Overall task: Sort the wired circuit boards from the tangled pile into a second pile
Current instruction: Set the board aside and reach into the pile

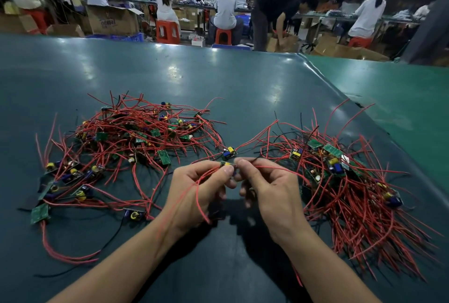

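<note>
Closest to us, two hands meet above the dark green table (243, 79). The left hand (196, 191) pinches a small board (227, 164) between thumb and finger, and red wires (194, 195) hang down over its palm. The right hand (269, 186) pinches a wire right beside the board's other end. The board is held up in the air, between the two piles, and it seems to lie sideways, its long side running left to right, though the fingers hide most of it. Just behind the hands, another board (229, 152) sits on the table. Farther back, the messy pile (126, 137) is on the left and the second pile (345, 176) is on the right. The wires could catch on that nearby board or on loops from the messy pile, and a hard tug might drag other boards along or pull a wire loose.
</note>
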The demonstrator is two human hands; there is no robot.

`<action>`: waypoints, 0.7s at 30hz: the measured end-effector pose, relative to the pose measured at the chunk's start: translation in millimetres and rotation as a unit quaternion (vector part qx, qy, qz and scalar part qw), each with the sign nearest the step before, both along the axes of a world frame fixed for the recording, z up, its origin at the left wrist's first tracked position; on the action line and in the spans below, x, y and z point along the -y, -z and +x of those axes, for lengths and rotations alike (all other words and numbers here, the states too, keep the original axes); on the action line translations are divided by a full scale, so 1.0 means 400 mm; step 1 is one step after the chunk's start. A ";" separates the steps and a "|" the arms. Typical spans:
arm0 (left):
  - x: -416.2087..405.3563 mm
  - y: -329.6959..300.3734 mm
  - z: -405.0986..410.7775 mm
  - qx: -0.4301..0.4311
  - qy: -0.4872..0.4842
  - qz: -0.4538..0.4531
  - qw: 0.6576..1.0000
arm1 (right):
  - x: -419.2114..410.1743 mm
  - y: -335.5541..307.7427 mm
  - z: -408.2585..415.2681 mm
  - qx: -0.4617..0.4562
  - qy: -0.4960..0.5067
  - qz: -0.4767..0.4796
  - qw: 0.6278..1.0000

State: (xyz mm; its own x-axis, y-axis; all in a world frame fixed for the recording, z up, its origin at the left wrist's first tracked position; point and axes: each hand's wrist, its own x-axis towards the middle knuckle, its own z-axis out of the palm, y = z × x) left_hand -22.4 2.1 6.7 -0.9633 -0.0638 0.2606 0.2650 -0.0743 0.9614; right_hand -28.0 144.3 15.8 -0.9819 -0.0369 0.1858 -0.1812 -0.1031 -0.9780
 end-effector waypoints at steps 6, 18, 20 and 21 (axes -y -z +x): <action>-0.003 0.005 -0.005 0.015 -0.035 0.038 0.999 | 0.003 0.000 -0.006 0.047 -0.007 -0.056 0.997; -0.016 0.000 0.012 -0.002 0.033 -0.035 0.999 | -0.010 0.013 0.000 0.153 0.029 -0.100 0.983; -0.016 -0.007 0.014 0.007 0.031 -0.050 0.998 | -0.010 0.009 -0.004 0.151 0.037 -0.114 0.981; -0.015 -0.011 0.014 0.020 0.033 -0.046 0.998 | -0.010 0.006 -0.005 0.144 0.044 -0.118 0.981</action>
